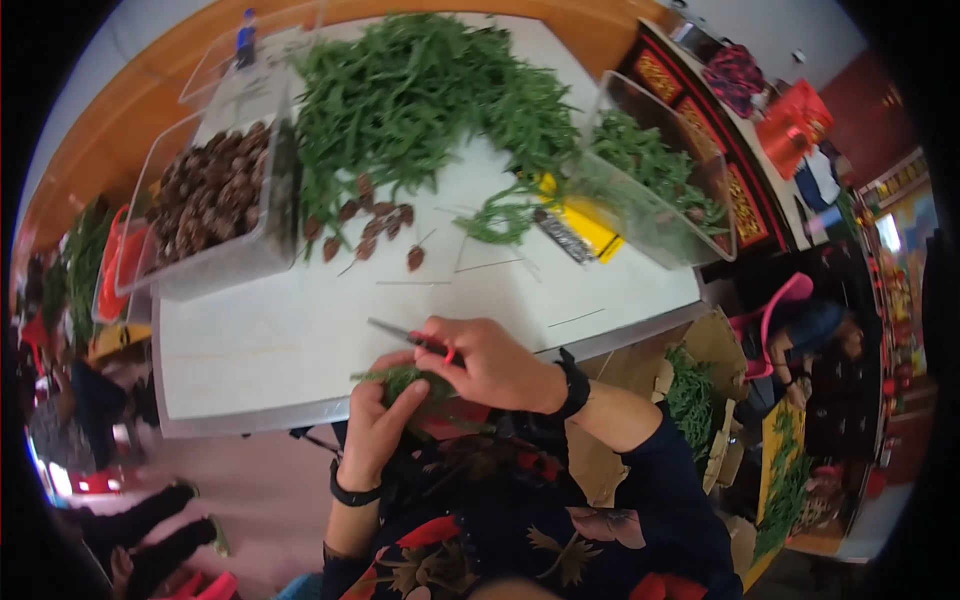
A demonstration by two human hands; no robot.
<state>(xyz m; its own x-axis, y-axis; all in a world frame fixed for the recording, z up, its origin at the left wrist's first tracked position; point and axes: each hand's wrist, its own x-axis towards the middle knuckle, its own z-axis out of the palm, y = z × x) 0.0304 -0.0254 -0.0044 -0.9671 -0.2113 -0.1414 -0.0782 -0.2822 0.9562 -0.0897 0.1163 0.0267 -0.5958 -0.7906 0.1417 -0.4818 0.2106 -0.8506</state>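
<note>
At the near edge of the white worktop (300,350), I see my left hand (378,425) clenched around a green sprig bundle (400,378) while my right hand (490,362) fingers grip red-handled scissors (415,338) just above it.

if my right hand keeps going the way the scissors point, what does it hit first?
Probably nothing soon: the right hand aims its scissors up-left over bare white table. The clear bin of brown cones lies farther along, though depth is unclear.

White table (300,350) bears greens (420,90) (heaped), clear bins (215,200).
</note>
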